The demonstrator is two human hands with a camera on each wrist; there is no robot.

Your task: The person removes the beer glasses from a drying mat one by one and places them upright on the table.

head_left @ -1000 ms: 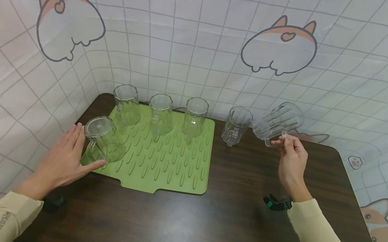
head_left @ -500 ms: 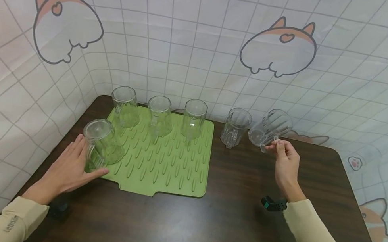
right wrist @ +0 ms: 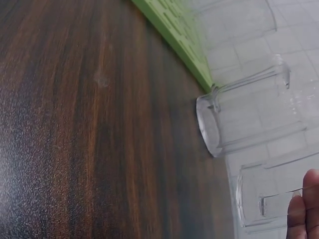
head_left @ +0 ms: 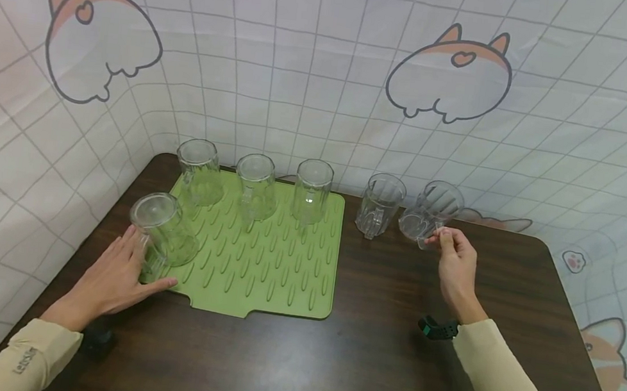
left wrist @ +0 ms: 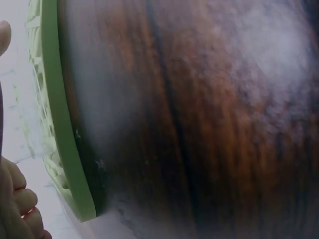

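My right hand pinches the handle of a clear glass mug at the table's back right. This mug leans a little, rim up and to the right; whether its base touches the table I cannot tell. My left hand, thumb spread, lies beside an upturned glass mug on the front left of the green drying mat. The left fingers are near that mug's handle and partly hidden. In the right wrist view, fingertips meet the held mug's handle.
Three more glass mugs, bottoms up, line the mat's back edge, among them a middle mug. An upright glass mug stands between the mat and the held mug. Behind the dark wooden table hangs a white gridded cloth.
The right hand has brought its mug down and slightly left, turning it from a strong tilt toward upright. The left hand has shifted slightly toward me along the front-left mug.
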